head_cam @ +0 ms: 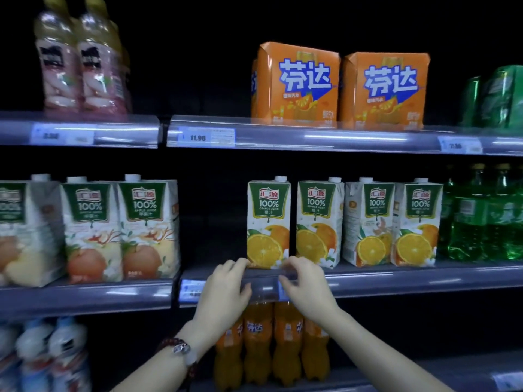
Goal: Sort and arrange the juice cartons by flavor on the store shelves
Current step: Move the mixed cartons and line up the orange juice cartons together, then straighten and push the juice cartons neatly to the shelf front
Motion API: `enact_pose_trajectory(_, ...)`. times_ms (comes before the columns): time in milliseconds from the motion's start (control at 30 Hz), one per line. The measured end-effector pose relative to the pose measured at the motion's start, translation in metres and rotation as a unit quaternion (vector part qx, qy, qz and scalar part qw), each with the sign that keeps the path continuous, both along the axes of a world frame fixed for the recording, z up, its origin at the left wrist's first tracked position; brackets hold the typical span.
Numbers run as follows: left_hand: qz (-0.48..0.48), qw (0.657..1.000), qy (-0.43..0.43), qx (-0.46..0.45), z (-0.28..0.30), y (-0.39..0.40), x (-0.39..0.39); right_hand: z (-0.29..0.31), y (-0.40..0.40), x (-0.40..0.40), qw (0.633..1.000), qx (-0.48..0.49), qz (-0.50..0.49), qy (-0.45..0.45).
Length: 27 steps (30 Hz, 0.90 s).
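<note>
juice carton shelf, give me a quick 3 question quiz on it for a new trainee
1. True or false: the left hand and right hand are at the front rail of the middle shelf, below the leftmost orange juice carton.
2. How many orange juice cartons stand in that row?
3. Which sits left of the gap on the same shelf level? A) apple juice cartons B) green bottles C) orange multipacks

Key: 1 true; 2 four; 3 A
</note>
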State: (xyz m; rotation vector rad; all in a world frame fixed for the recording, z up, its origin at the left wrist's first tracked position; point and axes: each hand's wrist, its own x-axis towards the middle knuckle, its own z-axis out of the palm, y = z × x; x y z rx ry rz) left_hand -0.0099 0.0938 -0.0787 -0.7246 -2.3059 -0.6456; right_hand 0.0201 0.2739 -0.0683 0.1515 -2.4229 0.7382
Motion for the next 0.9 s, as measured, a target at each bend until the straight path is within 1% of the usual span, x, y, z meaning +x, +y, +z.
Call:
enact_pose_trajectory(67, 0.007, 1.0, -0.01, -0.009, 0.002, -0.007, 0.005, 0.004, -0.012, 0.006, 1.0, 0.0, 0.008, 0.008)
enact_pose_trajectory(167, 0.02, 1.0, -0.024, 0.003, 0.011, -0.029, 0.007, 0.016, -0.036, 0.009, 0.999, 0.005, 0.032, 0.012)
enact_pose_trajectory(267, 0.033, 0.999, -0.041, 0.003, 0.021, -0.064, 0.008, 0.029, -0.068, 0.008, 0.998, -0.009, 0.056, 0.01)
enact_pose_trajectory(367, 0.05, 0.997, -0.059, 0.024, 0.027, -0.112, 0.012, 0.036, -0.109, 0.004, 0.997, -0.039, 0.073, -0.002)
enact_pose_trajectory(600, 0.137, 0.983, -0.107, 0.05, 0.009, -0.281, 0.045, 0.014, -0.256, 0.002, 0.987, -0.075, 0.132, -0.042)
enact_pose_trajectory(700, 0.162, 0.975, -0.142, 0.06, 0.001, -0.351, 0.058, 0.005, -0.324, 0.001, 0.981, -0.092, 0.161, -0.06)
enact_pose_trajectory(767, 0.171, 0.97, -0.162, 0.061, -0.003, -0.391, 0.064, 0.002, -0.366, 0.0, 0.976, -0.102, 0.182, -0.06)
enact_pose_trajectory(900, 0.193, 0.963, -0.173, 0.072, -0.006, -0.453, 0.067, -0.001, -0.434, -0.004, 0.965, -0.11, 0.224, -0.076)
